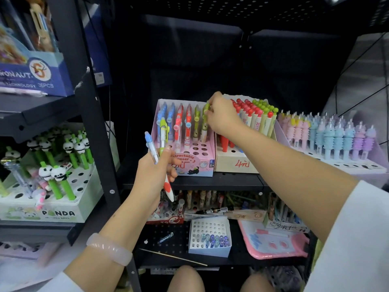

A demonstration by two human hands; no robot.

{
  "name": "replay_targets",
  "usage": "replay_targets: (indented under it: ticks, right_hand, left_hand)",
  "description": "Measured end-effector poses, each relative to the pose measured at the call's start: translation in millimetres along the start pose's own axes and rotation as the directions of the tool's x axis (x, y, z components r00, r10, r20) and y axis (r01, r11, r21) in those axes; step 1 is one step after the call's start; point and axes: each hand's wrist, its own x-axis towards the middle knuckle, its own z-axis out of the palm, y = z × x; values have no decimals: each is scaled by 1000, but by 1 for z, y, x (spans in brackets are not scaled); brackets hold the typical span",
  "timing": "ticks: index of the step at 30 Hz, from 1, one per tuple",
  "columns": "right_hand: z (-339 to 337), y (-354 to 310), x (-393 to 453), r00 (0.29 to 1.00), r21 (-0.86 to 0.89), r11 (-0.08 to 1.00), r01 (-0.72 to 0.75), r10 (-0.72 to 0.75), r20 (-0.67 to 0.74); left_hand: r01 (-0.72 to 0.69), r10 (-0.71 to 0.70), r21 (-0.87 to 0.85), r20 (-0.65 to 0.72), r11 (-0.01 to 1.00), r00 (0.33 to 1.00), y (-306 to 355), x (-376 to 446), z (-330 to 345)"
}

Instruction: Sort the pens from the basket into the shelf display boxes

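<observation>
A person faces a black shelf: their right hand (221, 114) pinches the top of a green eraser pen (205, 121) standing at the right edge of the pink display box (195, 163), while their left hand (155, 171) grips a small bundle of pens (162, 142) just in front of that box. The basket is out of view. The pens look light, stiff and smooth, so each seems best held by its barrel or cap and lowered straight into a hole.
</observation>
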Motion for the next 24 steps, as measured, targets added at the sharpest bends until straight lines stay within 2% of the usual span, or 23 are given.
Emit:
replay_targets:
  ticks: [7, 10, 12, 15, 16, 18, 20, 24]
  right_hand:
    - [25, 0, -6, 992, -99, 987, -127, 127, -8]
    - [26, -1, -10, 985, -72, 982, -172, 174, 19]
    - [23, -3, -16, 988, 3, 988, -152, 152, -6]
    - [20, -10, -32, 996, 208, 978, 25, -5, -94]
    - [19, -11, -38, 996, 313, 947, 70, -50, -70]
    - [17, -10, -48, 994, 474, 878, 67, -100, 46]
    - [14, -1, -52, 983, 523, 852, 21, -114, 146]
    - [8, 12, -53, 953, 616, 787, -23, -169, 252]
  left_hand:
    - [15, -15, -6, 20, 1000, 1000, 5, -3, 4]
    - [7, -6, -10, 47, 1000, 999, 6, -6, 3]
    - [2, -2, -5, 54, 1000, 999, 6, -7, 3]
    - [3, -3, -2, 65, 1000, 998, 5, -8, 5]
    - [6, -6, -6, 75, 1000, 997, 6, -8, 7]
    - [17, -15, -22, 103, 1000, 995, 7, -10, 11]
    - [30, -23, -46, 141, 999, 990, 9, -12, 14]
    - [71, -52, -73, 238, 995, 970, 14, -14, 19]
